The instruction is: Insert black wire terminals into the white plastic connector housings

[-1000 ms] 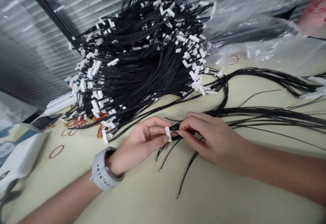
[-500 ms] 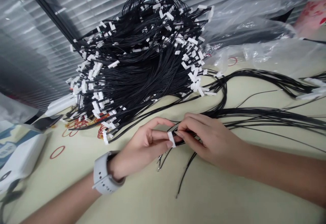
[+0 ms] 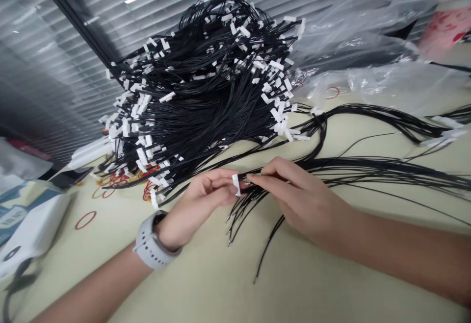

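My left hand (image 3: 206, 196) pinches a small white plastic connector (image 3: 236, 185) between thumb and fingers, with black wires running from it. My right hand (image 3: 300, 193) sits just to the right, its thumb and fingers closed on a thin bunch of black wires (image 3: 274, 178). That bunch continues right as a long loose strand (image 3: 371, 168). Below my hands, bare wire ends (image 3: 233, 227) fan out over the table. Behind them rises a big tangled heap of black wires with white connectors (image 3: 206, 105). A grey smartwatch (image 3: 150, 244) circles my left wrist.
The pale green table (image 3: 312, 284) carries red rubber bands (image 3: 85, 220) at left, beside a white box (image 3: 33, 227). Clear plastic bagging (image 3: 360, 53) lies at back right. Slatted blinds (image 3: 55, 78) run along the far side.
The white connector has shifted slightly left and up with my left hand. My right fingers have moved a little away from it, and the wire ends below now fan out more.
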`<state>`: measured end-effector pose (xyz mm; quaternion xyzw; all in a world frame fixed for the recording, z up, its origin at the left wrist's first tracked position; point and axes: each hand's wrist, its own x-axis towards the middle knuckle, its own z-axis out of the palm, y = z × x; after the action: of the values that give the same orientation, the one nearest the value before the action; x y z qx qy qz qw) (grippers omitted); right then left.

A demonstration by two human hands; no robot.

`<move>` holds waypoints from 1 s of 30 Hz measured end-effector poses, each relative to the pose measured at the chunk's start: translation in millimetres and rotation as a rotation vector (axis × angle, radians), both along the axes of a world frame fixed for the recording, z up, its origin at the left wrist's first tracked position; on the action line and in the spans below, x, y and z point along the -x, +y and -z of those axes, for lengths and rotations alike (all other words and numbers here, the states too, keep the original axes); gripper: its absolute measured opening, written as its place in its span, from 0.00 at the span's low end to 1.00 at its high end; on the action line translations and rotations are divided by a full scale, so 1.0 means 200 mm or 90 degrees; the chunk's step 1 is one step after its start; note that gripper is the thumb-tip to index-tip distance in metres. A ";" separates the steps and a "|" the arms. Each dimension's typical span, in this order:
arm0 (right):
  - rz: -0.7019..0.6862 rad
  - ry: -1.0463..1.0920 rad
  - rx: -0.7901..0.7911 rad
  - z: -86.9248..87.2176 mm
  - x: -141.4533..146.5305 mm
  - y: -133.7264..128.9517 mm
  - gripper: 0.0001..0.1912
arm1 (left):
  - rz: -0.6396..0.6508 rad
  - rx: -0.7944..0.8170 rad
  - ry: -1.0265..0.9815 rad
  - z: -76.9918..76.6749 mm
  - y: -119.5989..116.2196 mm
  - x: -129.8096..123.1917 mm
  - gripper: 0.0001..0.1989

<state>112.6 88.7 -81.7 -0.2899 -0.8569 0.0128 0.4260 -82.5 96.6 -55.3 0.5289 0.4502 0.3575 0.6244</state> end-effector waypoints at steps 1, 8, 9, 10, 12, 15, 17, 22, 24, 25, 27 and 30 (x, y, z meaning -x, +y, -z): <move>0.008 -0.009 0.006 0.01 0.00 0.00 0.15 | 0.011 -0.008 0.003 0.00 0.00 0.00 0.09; 0.051 0.001 0.062 0.00 0.00 -0.01 0.09 | 0.051 -0.004 0.019 0.01 0.00 -0.01 0.09; 0.050 0.006 0.064 0.00 0.00 -0.01 0.08 | 0.053 -0.004 0.018 0.01 0.00 0.00 0.09; 0.053 0.011 0.065 -0.01 0.00 -0.01 0.08 | 0.055 -0.004 0.017 0.01 0.00 0.00 0.09; 0.056 0.021 0.064 -0.02 0.00 -0.01 0.08 | 0.062 0.003 0.013 0.00 0.00 0.00 0.09; 0.058 0.028 0.062 -0.02 0.00 -0.01 0.07 | 0.063 0.023 -0.004 0.00 0.00 0.00 0.10; 0.054 0.033 0.056 -0.03 0.00 -0.01 0.07 | 0.065 0.031 -0.019 0.00 0.00 0.01 0.10; 0.028 0.052 0.022 -0.02 0.00 -0.01 0.06 | 0.098 0.043 -0.031 0.01 0.01 0.02 0.10; 0.018 0.050 0.013 -0.02 0.00 -0.01 0.06 | 0.106 0.049 -0.027 0.01 0.01 0.02 0.10; 0.015 0.047 0.010 -0.02 0.00 -0.01 0.06 | 0.109 0.052 -0.027 0.01 0.01 0.02 0.10; 0.006 0.038 0.005 -0.02 0.00 -0.01 0.06 | 0.112 0.060 -0.034 0.01 0.01 0.02 0.10; -0.020 0.027 -0.002 0.00 -0.01 0.00 0.08 | 0.115 0.071 -0.039 0.00 0.01 0.03 0.10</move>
<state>114.2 88.5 -81.3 -0.2752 -0.8521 0.0242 0.4445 -87.9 97.8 -56.1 0.5209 0.4005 0.2899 0.6959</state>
